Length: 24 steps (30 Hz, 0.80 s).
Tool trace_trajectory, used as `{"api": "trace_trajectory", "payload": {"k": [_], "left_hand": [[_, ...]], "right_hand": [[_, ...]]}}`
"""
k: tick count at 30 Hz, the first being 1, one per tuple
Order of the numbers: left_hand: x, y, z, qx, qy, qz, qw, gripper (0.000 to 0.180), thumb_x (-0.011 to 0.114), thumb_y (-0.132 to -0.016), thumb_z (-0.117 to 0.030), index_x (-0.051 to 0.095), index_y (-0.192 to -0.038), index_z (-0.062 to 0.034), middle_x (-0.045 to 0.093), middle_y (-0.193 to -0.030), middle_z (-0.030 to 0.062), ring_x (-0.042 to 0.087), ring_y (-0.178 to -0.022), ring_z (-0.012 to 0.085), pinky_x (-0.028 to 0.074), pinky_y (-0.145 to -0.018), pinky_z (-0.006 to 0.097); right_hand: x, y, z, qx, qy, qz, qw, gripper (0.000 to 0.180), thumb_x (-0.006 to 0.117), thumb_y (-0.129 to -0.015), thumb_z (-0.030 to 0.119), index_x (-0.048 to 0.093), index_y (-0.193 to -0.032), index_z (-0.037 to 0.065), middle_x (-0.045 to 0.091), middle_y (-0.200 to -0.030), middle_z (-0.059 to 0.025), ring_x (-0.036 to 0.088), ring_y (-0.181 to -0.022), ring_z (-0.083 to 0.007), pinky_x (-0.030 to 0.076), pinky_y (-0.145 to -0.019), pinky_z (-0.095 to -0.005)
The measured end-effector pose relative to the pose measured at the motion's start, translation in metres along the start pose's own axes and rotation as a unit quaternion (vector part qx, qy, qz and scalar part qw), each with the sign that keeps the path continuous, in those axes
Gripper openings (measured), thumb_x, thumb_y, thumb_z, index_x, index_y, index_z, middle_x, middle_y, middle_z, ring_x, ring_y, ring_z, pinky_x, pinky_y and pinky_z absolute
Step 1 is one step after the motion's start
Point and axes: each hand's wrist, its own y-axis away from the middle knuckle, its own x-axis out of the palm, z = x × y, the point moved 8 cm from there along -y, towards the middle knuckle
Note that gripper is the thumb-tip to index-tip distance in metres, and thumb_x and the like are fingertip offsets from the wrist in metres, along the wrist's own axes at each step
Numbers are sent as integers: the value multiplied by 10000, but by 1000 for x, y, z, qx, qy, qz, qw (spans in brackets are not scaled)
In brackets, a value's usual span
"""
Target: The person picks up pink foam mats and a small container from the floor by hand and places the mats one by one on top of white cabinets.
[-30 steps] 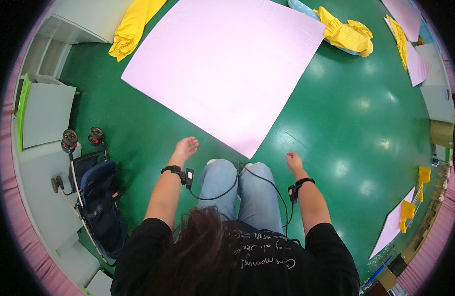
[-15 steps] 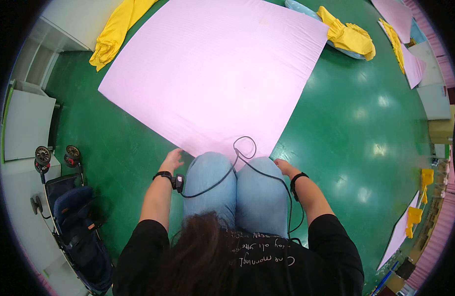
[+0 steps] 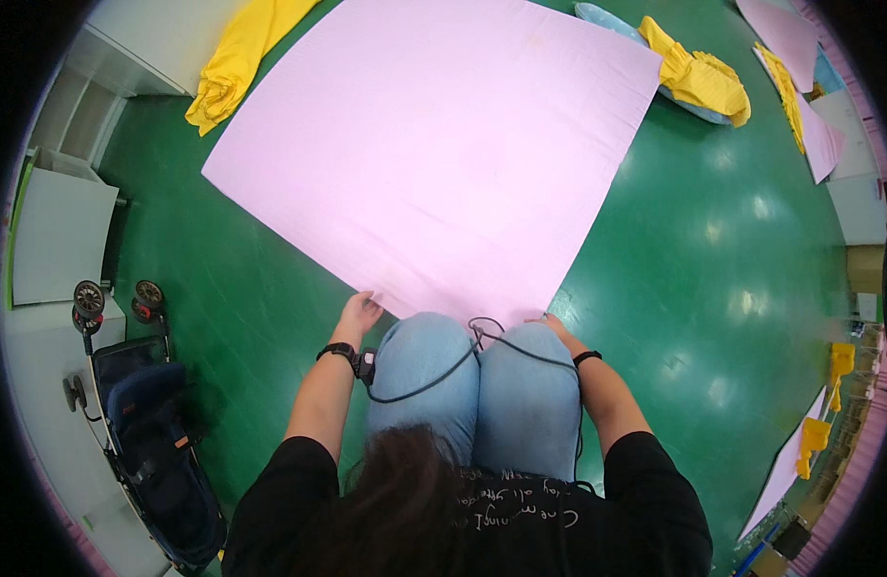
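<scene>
A large pink mat (image 3: 434,144) lies flat on the floor in front of my knees, its nearest corner reaching between them. My left hand (image 3: 361,314) is at the mat's near left edge, fingers apart and touching the edge. On the other side, my right hand (image 3: 556,325) is at the near right edge, beside my right knee. Its fingertips curl over the mat, and the knee hides part of it. A black cable (image 3: 426,388) runs from the device on my left wrist across both thighs. Black bands circle both wrists.
Beyond the mat lie a yellow cloth (image 3: 234,72) at left and another yellow cloth (image 3: 703,79) over a light-blue cushion at right. A folded dark-blue stroller (image 3: 150,442) stands at left near white cabinets (image 3: 59,240). Far right are more pink mats (image 3: 785,471) and shelving.
My left hand has come up to the mat's edge. My right hand has moved inward, its fingers now over the edge. The cable's loop has dropped lower between my knees.
</scene>
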Motion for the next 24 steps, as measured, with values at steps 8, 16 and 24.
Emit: {"api": "trace_trajectory", "payload": {"k": [8,16,24], "left_hand": [[79,62,-63,62,-41,49,996,491,631,-738,-364,484,-1122,-97,556,-1036,77,520,-937,199,439,-742,326],[155,202,-152,175,-52,71,981,396,645,-750,-255,523,-1059,-41,575,-1015,90,546,-940,202,456,-790,335],[162,390,-166,163,36,65,984,398,614,-780,-235,483,-1095,-30,555,-1059,91,542,-965,211,451,-824,325]], "right_hand": [[4,38,87,14,-400,9,916,378,625,-775,154,495,-1078,-33,569,-1035,-124,563,-914,-230,449,-840,-339],[-16,137,206,-188,-346,-152,907,499,601,-764,34,376,-1205,-24,497,-1157,-144,490,-1048,-276,400,-899,-368],[-27,327,347,-282,-248,-199,905,585,568,-756,-24,299,-1275,9,455,-1215,-146,458,-1092,-265,350,-944,-346]]}}
